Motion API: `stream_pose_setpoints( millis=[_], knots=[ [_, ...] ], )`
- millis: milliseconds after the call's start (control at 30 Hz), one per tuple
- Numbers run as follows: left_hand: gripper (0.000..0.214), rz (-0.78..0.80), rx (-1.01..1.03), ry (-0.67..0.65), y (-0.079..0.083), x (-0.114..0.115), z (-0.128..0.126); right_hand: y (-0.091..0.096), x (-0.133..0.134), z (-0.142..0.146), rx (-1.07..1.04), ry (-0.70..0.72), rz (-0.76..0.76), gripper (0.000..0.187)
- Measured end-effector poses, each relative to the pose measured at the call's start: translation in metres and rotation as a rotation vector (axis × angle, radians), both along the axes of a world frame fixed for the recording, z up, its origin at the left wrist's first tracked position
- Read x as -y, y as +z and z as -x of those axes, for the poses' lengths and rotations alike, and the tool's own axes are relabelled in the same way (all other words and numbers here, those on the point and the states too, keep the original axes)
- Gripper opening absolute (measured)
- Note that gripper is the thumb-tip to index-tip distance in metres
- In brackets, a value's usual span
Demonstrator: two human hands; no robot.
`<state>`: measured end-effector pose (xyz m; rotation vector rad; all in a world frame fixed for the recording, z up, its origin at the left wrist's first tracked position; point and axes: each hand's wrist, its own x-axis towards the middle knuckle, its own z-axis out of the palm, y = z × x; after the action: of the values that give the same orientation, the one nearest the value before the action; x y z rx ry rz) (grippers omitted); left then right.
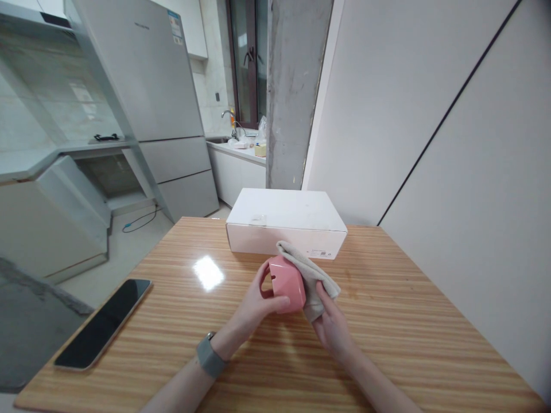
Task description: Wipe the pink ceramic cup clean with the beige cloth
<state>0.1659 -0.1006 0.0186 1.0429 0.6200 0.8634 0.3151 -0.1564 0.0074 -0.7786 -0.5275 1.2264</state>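
Note:
A glossy pink container [289,285] with a small dark notch on its left side is held tilted above the table. My left hand [262,298] grips it from the left, thumb along the near side and fingers round the far side. My right hand [329,321] is closed on a folded grey-beige cloth [310,274], thumb on top. The cloth lies against the container's right side and upper edge. What the container is for, and its inside, cannot be made out.
Behind my hands a white cardboard box [286,212] stands on the wood-grain table [181,327]. A black-screened phone [105,324] lies near the left edge. A white wall [413,103] rises along the right. Beyond are a fridge [142,74] and a sink counter [239,158].

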Motion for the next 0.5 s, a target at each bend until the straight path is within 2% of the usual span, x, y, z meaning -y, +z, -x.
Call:
stream_pose_setpoints(
  millis=[67, 133, 300, 500],
  knots=[
    [0.115, -0.058, -0.068, -0.016, 0.002, 0.001, 0.002, 0.004, 0.0, -0.001, -0.03, 0.005, 0.053, 0.042],
    [0.122, -0.102, -0.126, -0.019, 0.006, 0.002, 0.003, 0.008, 0.0, -0.002, -0.052, 0.016, 0.079, 0.046],
    [0.106, -0.167, -0.144, -0.023, 0.013, 0.004, 0.004, 0.011, 0.0, 0.002, -0.086, 0.007, 0.088, 0.044],
    [0.102, -0.205, -0.127, 0.05, 0.012, 0.006, 0.002, 0.012, 0.0, 0.002, -0.077, 0.03, 0.078, 0.041]
  ],
)
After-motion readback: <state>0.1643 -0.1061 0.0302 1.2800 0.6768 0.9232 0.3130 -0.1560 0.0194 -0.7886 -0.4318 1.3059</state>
